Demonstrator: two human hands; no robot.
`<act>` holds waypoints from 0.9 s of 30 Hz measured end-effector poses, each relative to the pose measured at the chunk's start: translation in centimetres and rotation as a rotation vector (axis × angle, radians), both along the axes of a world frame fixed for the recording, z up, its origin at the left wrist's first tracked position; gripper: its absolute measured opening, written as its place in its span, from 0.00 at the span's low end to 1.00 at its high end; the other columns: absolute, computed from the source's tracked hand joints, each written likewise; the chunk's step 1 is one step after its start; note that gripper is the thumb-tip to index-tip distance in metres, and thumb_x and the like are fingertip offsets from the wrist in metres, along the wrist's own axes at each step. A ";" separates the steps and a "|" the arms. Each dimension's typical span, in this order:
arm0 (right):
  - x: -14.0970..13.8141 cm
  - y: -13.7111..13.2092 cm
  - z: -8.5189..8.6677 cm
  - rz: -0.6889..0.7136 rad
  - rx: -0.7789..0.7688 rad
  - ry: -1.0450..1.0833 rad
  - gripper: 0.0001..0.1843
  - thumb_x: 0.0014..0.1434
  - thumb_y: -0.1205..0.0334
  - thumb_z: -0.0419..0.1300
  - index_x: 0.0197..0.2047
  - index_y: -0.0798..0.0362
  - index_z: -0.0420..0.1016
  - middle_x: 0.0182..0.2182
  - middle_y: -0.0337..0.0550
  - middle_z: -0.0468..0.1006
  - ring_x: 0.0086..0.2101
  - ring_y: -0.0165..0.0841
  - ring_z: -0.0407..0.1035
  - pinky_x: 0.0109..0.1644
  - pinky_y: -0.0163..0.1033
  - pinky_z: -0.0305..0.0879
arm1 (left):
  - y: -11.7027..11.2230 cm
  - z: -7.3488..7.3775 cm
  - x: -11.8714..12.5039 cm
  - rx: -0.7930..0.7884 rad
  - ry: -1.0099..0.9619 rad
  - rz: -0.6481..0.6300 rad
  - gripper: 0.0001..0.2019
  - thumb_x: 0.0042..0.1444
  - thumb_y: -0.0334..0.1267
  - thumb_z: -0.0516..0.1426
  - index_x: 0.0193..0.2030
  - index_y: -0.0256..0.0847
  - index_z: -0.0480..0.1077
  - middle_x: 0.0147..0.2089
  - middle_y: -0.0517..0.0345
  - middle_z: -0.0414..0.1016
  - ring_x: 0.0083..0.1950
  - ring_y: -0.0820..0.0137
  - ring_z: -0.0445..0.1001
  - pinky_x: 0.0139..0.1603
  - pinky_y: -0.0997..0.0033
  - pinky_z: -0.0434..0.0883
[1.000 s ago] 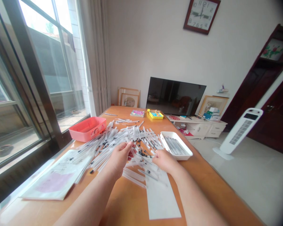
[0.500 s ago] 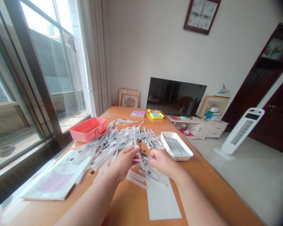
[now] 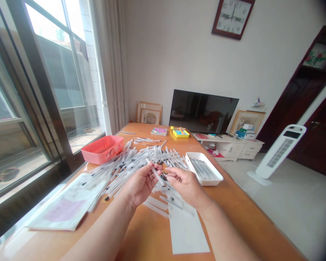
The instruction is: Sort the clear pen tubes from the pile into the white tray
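My left hand is closed on a clear pen barrel, thumb on top, the barrel slanting down to the right. Just right of it, my right hand has its thumb and forefinger pinched near the barrel's lower end; what they hold, if anything, is too small to make out. Beneath and beyond both hands spreads a heap of clear pen barrels with black parts among them. A few barrels lie on a white sheet of paper below my right hand.
A white tray with a row of pens stands to the right. At left are a red plastic basket and a paper booklet. Farther back on the wooden table lie a small yellow box and a colourful booklet.
My left hand has turned palm more upward, and the barrel has tilted over to the left. My right hand's fingers have stretched forward from a tighter curl, closer to the barrel.
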State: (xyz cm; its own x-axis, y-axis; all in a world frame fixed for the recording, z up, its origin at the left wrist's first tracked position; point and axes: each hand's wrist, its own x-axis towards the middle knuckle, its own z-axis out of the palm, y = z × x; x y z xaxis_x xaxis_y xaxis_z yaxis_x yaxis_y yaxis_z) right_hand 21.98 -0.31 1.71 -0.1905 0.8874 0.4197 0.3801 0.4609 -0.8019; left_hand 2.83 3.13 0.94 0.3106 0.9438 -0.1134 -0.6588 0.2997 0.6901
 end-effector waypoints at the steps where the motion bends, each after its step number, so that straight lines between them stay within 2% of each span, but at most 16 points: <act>1: -0.3 -0.3 0.2 0.027 0.018 0.009 0.16 0.62 0.60 0.58 0.52 0.47 0.78 0.40 0.40 0.82 0.39 0.36 0.75 0.44 0.39 0.70 | 0.0 0.0 0.0 -0.012 -0.019 -0.005 0.08 0.63 0.38 0.58 0.41 0.34 0.73 0.45 0.46 0.79 0.42 0.71 0.79 0.44 0.74 0.77; 4: -1.1 -0.7 0.6 0.030 0.069 0.049 0.13 0.64 0.58 0.57 0.48 0.47 0.80 0.42 0.41 0.83 0.42 0.36 0.76 0.46 0.39 0.70 | 0.0 -0.1 0.1 -0.027 -0.058 -0.034 0.08 0.62 0.37 0.59 0.41 0.33 0.73 0.43 0.47 0.79 0.40 0.72 0.79 0.46 0.74 0.76; 8: -1.6 -0.8 0.5 -0.066 0.158 0.094 0.10 0.63 0.57 0.58 0.44 0.49 0.80 0.39 0.43 0.82 0.39 0.36 0.76 0.44 0.39 0.71 | -0.5 0.1 0.3 -0.018 0.006 -0.097 0.08 0.62 0.38 0.59 0.43 0.34 0.73 0.41 0.49 0.79 0.39 0.72 0.79 0.45 0.74 0.76; 12: -1.4 -0.8 0.7 -0.234 0.136 0.316 0.10 0.64 0.53 0.57 0.41 0.50 0.73 0.38 0.45 0.82 0.33 0.35 0.77 0.34 0.37 0.73 | -1.3 0.7 0.3 0.110 0.193 -0.192 0.14 0.61 0.45 0.60 0.46 0.37 0.73 0.47 0.46 0.79 0.41 0.68 0.78 0.44 0.69 0.74; 15: -0.5 -0.6 1.2 -0.359 0.123 0.527 0.11 0.64 0.51 0.56 0.39 0.51 0.69 0.40 0.46 0.81 0.31 0.34 0.78 0.29 0.36 0.72 | -1.6 1.0 0.1 0.268 0.408 -0.183 0.16 0.60 0.49 0.59 0.46 0.38 0.74 0.43 0.49 0.79 0.36 0.71 0.75 0.37 0.73 0.70; 17: 0.3 -0.2 1.4 -0.402 0.132 0.631 0.12 0.64 0.51 0.57 0.38 0.52 0.68 0.38 0.46 0.81 0.30 0.34 0.78 0.29 0.36 0.72 | -1.7 1.2 0.0 0.370 0.568 -0.172 0.17 0.60 0.50 0.59 0.45 0.38 0.75 0.39 0.51 0.79 0.32 0.73 0.72 0.33 0.74 0.66; 21: 1.7 0.5 1.6 -0.422 0.151 0.786 0.10 0.63 0.54 0.58 0.39 0.52 0.68 0.33 0.42 0.80 0.27 0.32 0.76 0.28 0.34 0.71 | -1.7 1.5 -0.1 0.497 0.784 -0.181 0.17 0.58 0.51 0.59 0.40 0.37 0.76 0.33 0.54 0.77 0.31 0.72 0.69 0.31 0.74 0.62; 27: 2.0 0.5 1.9 -0.399 0.143 0.811 0.10 0.61 0.55 0.59 0.41 0.52 0.68 0.31 0.42 0.79 0.25 0.32 0.76 0.27 0.34 0.70 | -1.6 1.2 0.0 0.591 0.890 -0.249 0.17 0.57 0.51 0.60 0.36 0.37 0.77 0.30 0.57 0.73 0.32 0.71 0.67 0.36 0.71 0.64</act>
